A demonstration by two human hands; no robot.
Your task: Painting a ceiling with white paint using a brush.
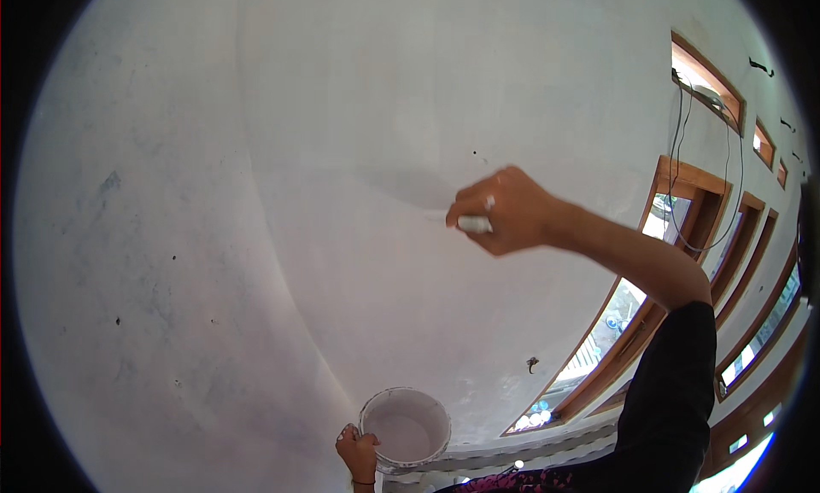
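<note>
Up high, the right hand point(504, 210) grips a brush point(468, 223) on the wall point(342, 109); the left hand point(359, 452) holds a bucket point(405, 426) that might tip and spill

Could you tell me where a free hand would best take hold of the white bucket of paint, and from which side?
Probably the far rim of the white bucket, from the right. The left hand grips its left rim; the mouth is open and holds pale paint, so stay level. The right hand holds a white tool.
</note>
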